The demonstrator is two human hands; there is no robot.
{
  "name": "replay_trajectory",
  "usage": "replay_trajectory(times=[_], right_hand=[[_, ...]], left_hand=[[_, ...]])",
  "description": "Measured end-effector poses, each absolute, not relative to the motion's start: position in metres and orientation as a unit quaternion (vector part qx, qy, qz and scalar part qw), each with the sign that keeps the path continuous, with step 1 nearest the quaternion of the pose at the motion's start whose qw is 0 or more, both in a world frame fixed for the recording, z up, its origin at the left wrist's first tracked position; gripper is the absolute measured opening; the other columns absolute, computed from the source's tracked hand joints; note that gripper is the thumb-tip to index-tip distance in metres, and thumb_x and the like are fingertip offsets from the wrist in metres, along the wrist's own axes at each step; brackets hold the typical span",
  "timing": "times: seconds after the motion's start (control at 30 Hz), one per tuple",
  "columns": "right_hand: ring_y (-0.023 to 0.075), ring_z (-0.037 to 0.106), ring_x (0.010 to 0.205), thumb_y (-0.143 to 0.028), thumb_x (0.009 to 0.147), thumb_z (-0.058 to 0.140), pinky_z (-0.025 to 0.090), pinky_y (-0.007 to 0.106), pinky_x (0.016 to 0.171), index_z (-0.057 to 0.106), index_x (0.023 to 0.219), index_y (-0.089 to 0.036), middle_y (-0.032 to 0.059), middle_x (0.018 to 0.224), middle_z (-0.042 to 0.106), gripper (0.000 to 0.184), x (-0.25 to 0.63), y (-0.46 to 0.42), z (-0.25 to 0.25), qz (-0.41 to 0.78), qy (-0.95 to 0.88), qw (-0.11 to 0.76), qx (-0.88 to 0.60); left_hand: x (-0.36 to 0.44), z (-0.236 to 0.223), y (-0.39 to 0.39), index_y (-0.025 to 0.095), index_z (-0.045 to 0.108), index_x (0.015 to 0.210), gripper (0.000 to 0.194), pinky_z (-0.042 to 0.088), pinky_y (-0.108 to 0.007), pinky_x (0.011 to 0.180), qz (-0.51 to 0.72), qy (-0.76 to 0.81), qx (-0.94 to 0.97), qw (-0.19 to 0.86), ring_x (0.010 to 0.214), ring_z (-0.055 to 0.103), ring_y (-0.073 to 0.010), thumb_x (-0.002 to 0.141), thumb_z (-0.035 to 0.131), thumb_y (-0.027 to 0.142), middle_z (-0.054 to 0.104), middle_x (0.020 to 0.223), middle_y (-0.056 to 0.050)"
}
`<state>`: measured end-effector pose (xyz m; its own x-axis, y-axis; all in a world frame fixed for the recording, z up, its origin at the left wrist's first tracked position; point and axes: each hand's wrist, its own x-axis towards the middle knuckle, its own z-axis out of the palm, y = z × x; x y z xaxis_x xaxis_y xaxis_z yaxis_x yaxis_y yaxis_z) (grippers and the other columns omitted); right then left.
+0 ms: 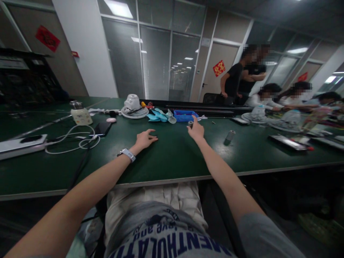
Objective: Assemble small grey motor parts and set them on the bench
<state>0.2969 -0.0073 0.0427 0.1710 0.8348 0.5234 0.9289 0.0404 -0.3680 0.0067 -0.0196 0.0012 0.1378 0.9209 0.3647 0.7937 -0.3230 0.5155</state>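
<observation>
My left hand point(145, 140) is held over the green tabletop with its thumb and fingers apart and nothing between them. My right hand point(197, 130) reaches farther forward, its index finger stretched out and its thumb apart. Close by its thumb and index finger is a small grey metal cylinder point(190, 123); whether they touch it I cannot tell. A similar metal cylinder point(230, 135) stands upright to the right. Just beyond the right hand sits a blue plastic tray point(182, 115). Light-blue fan blades point(158, 115) lie left of the tray, beside a white fan body with its grille point(133, 107).
At left are a patterned bottle point(81, 114), a dark phone point(103, 129), white cables point(57, 151) and a white device point(21, 145). Another phone point(288, 142) lies at right. Black rails point(204, 110) run along the back. Several people sit or stand beyond at right.
</observation>
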Motion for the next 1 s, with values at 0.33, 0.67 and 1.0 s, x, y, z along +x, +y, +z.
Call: replay_trajectory(times=[0.33, 0.67, 1.0], right_hand=[[0.0276, 0.059, 0.117, -0.017, 0.087, 0.057, 0.046, 0.041, 0.096, 0.039, 0.135, -0.013, 0.0209, 0.123, 0.057, 0.051, 0.374, -0.007, 0.042, -0.009, -0.427, 0.261, -0.866], [0.0331, 0.032, 0.14, -0.017, 0.087, 0.06, 0.026, 0.051, 0.111, 0.043, 0.139, -0.008, 0.0251, 0.15, 0.033, 0.055, 0.325, -0.011, 0.044, -0.164, -0.531, 0.335, -0.761], [0.02, 0.044, 0.134, -0.023, 0.095, 0.052, 0.035, 0.037, 0.112, 0.063, 0.126, -0.017, 0.0087, 0.137, 0.056, 0.034, 0.177, -0.034, 0.004, 0.026, -0.92, 0.216, -0.326]], left_hand=[[0.011, 0.011, -0.033, 0.02, 0.055, 0.126, 0.048, 0.044, -0.036, 0.096, 0.367, 0.583, 0.71, 0.143, 0.111, 0.065, -0.0242, 0.085, 0.06, 0.044, 0.075, 0.105, -0.009], [0.008, 0.012, -0.026, 0.02, 0.06, 0.105, 0.024, 0.049, -0.032, 0.078, 0.469, 0.64, 0.595, 0.132, 0.083, 0.07, -0.022, 0.089, 0.048, 0.032, 0.076, 0.094, -0.008], [0.01, 0.013, -0.027, 0.02, 0.062, 0.098, 0.02, 0.047, -0.032, 0.082, 0.472, 0.638, 0.595, 0.13, 0.089, 0.069, -0.0231, 0.088, 0.049, 0.032, 0.076, 0.087, -0.007]])
